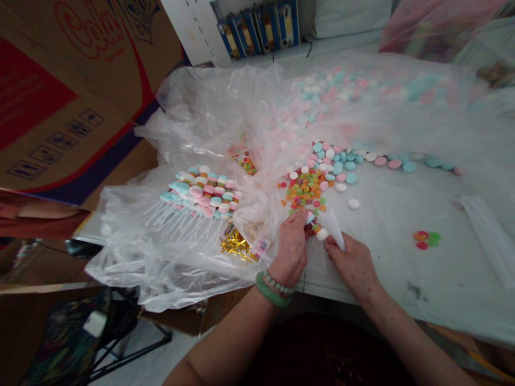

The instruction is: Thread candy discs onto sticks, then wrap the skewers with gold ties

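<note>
My left hand (292, 245) is closed, its fingertips pinching a short row of candies (322, 234) in white, orange and red, over the table's near edge. My right hand (356, 265) is closed on slim white sticks (337, 231) that point up and away; its fingertips are near the row's white end piece. Whether a stick runs through the row I cannot tell. Just beyond my left hand lies a pile of small ring gummies (303, 188). Round pastel candies (344, 163) spread behind it. At left, finished-looking candy skewers (205, 190) lie stacked on clear plastic.
Clear plastic sheeting (213, 112) covers the left and back, with more pastel candies under it. Gold tinsel (237, 244) lies left of my hands. At right are several loose gummy rings (426, 238) and a white stick bundle (487, 241). A large cardboard box (80, 80) stands at left.
</note>
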The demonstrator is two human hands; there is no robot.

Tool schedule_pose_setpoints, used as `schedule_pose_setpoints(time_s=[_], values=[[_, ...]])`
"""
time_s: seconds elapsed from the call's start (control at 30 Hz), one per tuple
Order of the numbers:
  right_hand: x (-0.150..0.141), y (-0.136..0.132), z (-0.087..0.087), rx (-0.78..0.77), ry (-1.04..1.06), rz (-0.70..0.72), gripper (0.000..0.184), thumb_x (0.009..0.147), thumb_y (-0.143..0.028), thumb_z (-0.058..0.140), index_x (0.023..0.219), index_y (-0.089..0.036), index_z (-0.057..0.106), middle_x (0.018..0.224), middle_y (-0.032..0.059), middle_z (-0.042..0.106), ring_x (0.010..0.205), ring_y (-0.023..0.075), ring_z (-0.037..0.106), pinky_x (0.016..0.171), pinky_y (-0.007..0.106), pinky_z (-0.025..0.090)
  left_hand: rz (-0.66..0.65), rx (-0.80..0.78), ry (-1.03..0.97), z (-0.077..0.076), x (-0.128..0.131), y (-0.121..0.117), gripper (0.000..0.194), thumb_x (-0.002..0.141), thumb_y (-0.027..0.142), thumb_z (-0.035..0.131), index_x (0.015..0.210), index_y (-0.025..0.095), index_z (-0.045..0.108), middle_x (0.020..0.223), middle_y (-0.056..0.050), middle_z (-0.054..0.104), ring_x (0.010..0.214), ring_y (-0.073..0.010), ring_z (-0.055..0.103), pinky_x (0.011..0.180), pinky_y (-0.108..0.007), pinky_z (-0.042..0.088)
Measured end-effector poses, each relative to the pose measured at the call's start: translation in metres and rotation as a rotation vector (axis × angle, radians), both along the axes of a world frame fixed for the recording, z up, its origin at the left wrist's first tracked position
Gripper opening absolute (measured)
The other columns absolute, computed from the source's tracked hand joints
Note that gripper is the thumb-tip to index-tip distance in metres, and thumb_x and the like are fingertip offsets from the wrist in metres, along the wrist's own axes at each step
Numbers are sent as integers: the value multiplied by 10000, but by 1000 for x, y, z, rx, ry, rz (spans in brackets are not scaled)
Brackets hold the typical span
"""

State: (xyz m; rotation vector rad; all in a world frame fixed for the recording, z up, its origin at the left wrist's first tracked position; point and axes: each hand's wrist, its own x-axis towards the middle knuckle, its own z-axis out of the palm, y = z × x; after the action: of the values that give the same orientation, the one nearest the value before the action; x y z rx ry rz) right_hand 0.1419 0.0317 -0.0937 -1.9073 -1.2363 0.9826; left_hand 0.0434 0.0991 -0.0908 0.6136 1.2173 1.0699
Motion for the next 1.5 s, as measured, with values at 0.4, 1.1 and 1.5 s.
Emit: schedule_pose_setpoints(time_s=[0.4, 1.1, 1.5], values=[[-10, 25, -7, 38, 110, -41, 175, 731, -315, 487, 692, -198, 611, 534, -25, 549, 514, 149, 497, 503, 252, 349, -62, 3, 33, -3, 1, 9, 186, 685, 310, 638, 732, 131, 630, 731, -7, 623, 627, -100, 541, 581, -233, 455], [21, -1, -2, -106, 508, -344, 203, 637, -363, 603, 737, -191, 561, 469, -72, 471, 350, 89, 383, 331, 213, 258, -394, 555, 1395, -2, -69, 53, 221, 837, 271, 485, 917, 188, 673, 830, -53, 605, 752, -167, 555, 714, -277, 409], [21, -2, -1, -104, 504, -342, 203, 644, -353, 607, 751, -186, 565, 477, -67, 470, 349, 86, 384, 326, 208, 262, -276, 544, 1349, 0, -60, 44, 139, 840, 256, 466, 833, 186, 586, 728, -12, 588, 663, -143, 526, 623, -251, 361]])
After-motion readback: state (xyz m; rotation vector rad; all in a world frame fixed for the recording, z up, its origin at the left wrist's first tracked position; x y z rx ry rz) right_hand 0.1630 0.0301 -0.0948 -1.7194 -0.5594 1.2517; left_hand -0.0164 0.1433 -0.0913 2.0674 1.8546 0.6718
